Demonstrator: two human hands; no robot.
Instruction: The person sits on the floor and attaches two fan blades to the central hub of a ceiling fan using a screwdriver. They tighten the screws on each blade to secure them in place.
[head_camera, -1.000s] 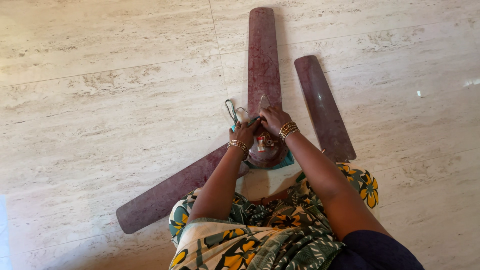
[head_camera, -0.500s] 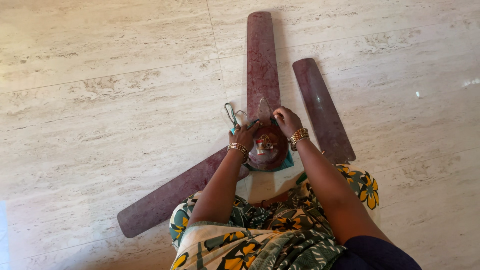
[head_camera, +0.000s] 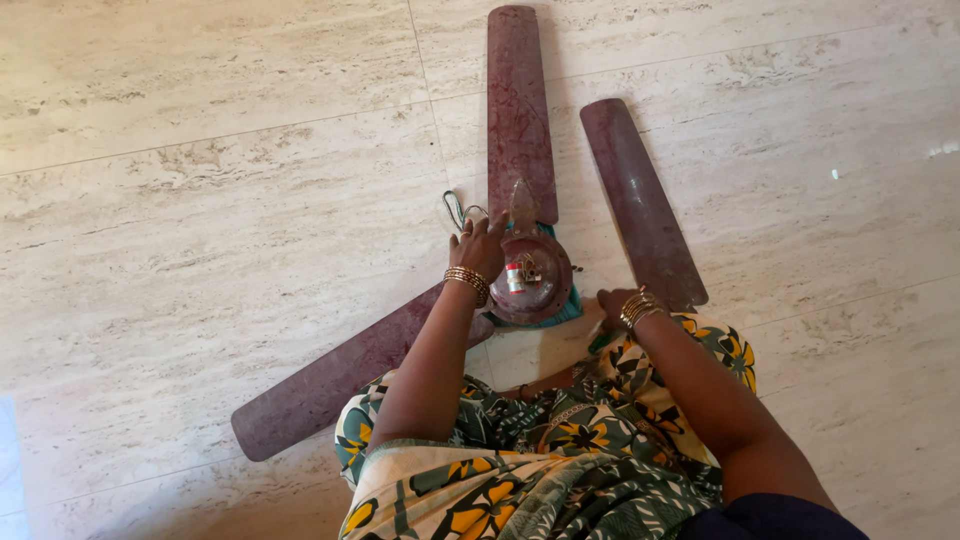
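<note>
On the pale marble-look tiled floor (head_camera: 200, 200), with thin grout lines crossing it, a ceiling fan lies flat in front of your knees. Its round maroon motor housing (head_camera: 535, 285) sits just ahead of your lap, on a teal cloth (head_camera: 572, 308) that shows at its lower right edge. A small red and white part (head_camera: 516, 278) and some metal fittings sit on top of the housing.

One maroon blade (head_camera: 518, 100) runs straight away from you and joins the housing through a pale pointed bracket (head_camera: 522, 205). A second blade (head_camera: 345, 375) stretches out toward your lower left, its inner end passing under your left forearm. A third blade (head_camera: 640, 200) lies loose on the tiles to the right of the housing, near it but not joined to it.

Your left hand (head_camera: 480, 248) rests on the upper left rim of the housing, fingers curled over the edge; you can see it touching, but whether it is truly gripping cannot be told. Thin green and white wires (head_camera: 455, 210) loop on the floor just beyond it.

Your right hand (head_camera: 612, 303) is down low at the right of the housing, by the cloth and the edge of your floral green and yellow garment (head_camera: 520, 470). Its fingers are mostly hidden, so I cannot tell whether it is closed on anything.

At the far left edge a strip of pale blue (head_camera: 8, 470) borders the tiles.
</note>
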